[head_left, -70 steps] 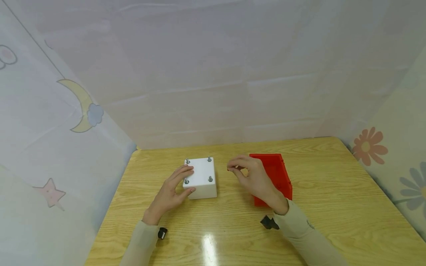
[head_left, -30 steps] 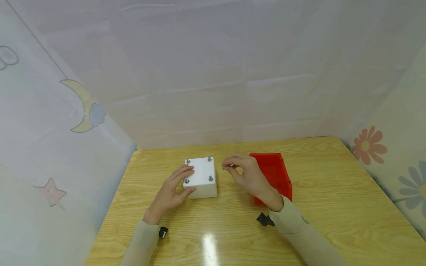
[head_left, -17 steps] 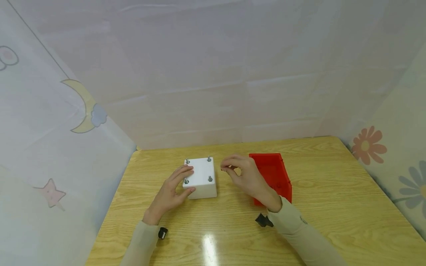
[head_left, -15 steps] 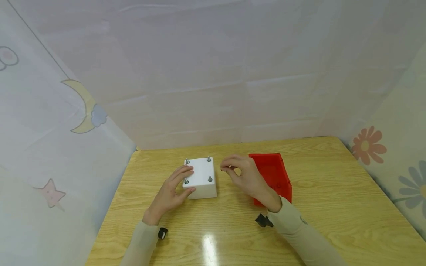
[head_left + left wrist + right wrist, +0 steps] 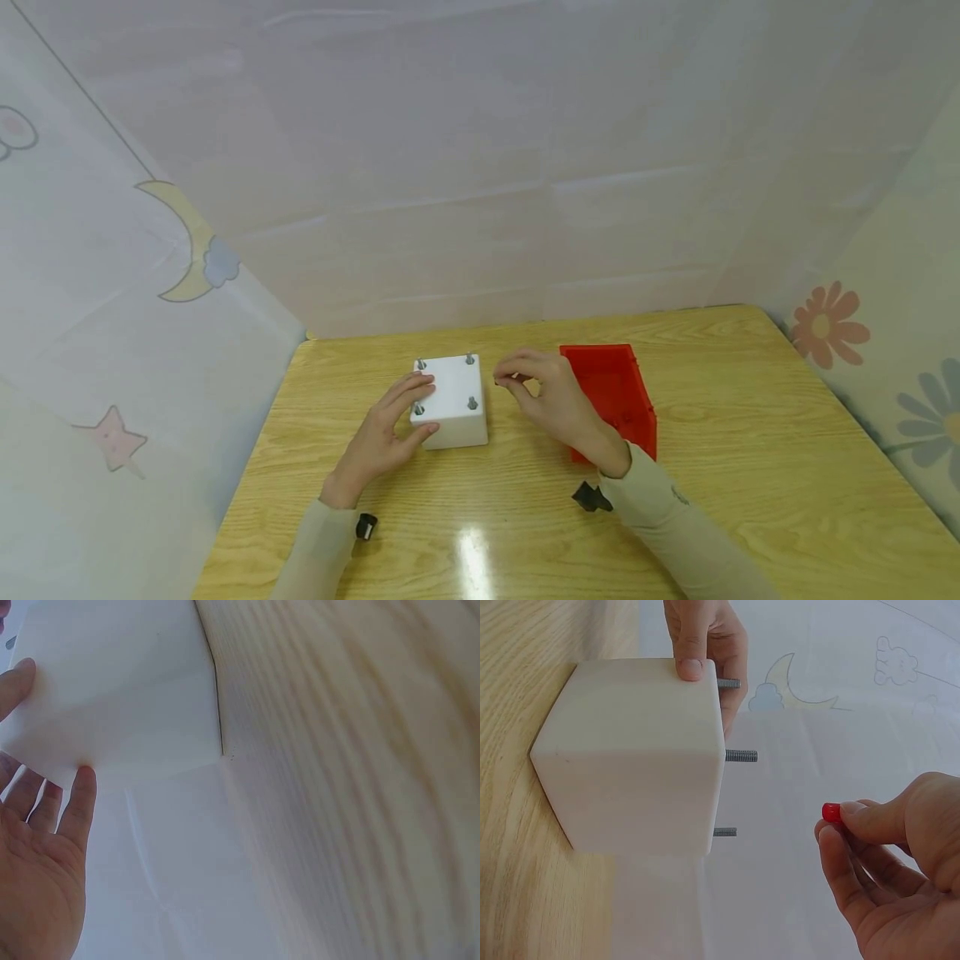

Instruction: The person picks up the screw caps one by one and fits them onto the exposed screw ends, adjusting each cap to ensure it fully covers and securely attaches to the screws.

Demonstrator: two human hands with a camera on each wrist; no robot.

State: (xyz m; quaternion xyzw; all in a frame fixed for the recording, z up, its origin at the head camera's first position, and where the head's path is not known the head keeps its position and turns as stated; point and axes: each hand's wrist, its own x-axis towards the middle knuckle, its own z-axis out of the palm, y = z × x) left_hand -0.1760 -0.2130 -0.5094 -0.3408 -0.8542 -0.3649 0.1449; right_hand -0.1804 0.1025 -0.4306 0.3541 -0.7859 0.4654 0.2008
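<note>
Right hand [image 5: 558, 404] pinches red cap [image 5: 831, 813], apart from and right of the block's [image 5: 456, 392] upright studs [image 5: 742, 756], nearest the right pair. Left hand [image 5: 378, 437], fingers spread, near straight, rests against the block's left side.

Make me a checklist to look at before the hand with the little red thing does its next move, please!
1. Little red piece pinched in the right-hand grip: ok, between thumb and fingers.
2. White block steadied: ok, the left-hand grip rests on its top and front.
3. Four metal bolts sticking up from the block: ok, the head view shows all four.
4. Red piece on a bolt: not ok, it's in the air beside the block.
5. Red piece's hole facing a bolt: cannot tell, no hole shows.
6. Spare pieces in the red tray: cannot tell, the lumps inside are too small.
</note>
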